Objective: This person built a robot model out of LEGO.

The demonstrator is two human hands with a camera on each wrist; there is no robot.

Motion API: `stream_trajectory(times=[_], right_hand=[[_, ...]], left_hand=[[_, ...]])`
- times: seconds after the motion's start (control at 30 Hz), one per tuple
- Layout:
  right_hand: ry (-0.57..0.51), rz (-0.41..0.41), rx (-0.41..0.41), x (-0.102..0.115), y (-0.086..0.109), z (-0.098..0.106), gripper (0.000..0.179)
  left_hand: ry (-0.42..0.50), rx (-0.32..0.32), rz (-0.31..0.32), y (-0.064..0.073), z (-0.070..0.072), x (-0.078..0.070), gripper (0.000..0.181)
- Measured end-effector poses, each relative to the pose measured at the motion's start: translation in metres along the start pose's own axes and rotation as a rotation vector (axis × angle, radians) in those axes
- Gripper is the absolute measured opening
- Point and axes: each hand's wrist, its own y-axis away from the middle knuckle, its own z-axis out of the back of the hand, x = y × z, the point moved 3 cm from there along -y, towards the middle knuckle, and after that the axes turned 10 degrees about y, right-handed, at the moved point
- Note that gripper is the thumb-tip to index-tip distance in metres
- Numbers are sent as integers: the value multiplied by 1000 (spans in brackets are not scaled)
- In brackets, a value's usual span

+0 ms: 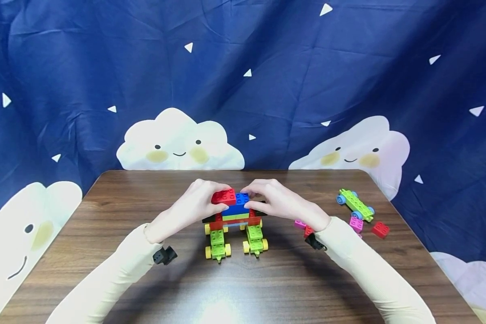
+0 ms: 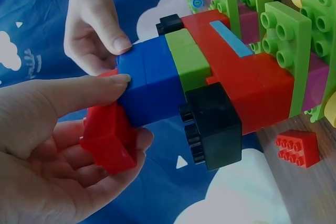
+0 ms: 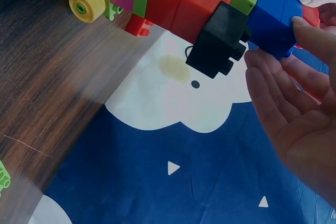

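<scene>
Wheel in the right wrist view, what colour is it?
The wheel is yellow with a green centre, clearest in the right wrist view.

Block build is smack between the left fingers and right fingers, wheeled bases below them on the table. Loose chassis plus loose brick off to their right, curtain behind.

Brown wood-grain table before a blue cloth backdrop with white clouds
</scene>
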Motion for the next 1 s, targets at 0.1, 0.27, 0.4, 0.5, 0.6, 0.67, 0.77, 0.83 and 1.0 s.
stream_trajectory(times=[0.1,0.27,0.4,0.5,0.6,0.67,0.77,0.83,1.0], right_hand=[[-6,4,-2,0,0,-1,35],[-3,16,-2,1,-1,-1,35],[6,20,-1,2,-1,0,36],[5,15,0,1,0,0,37],[4,18,-7,-1,2,-1,39],[3,12,-21,-3,4,1,41],[-5,-17,-47,-8,11,5,43],[-4,-47,-62,-13,17,9,43],[44,-129,-85,-31,40,14,41]], left_hand=[[2,4,15,0,0,1,39],[16,18,40,1,-1,4,40],[9,15,16,1,-2,6,41],[5,7,-21,1,-3,8,41],[16,-3,-44,2,-5,12,42],[28,-13,-55,3,-6,14,43],[53,-30,-72,3,-6,17,44],[64,-43,-80,4,-5,18,44],[99,-59,-66,5,-5,23,45]])
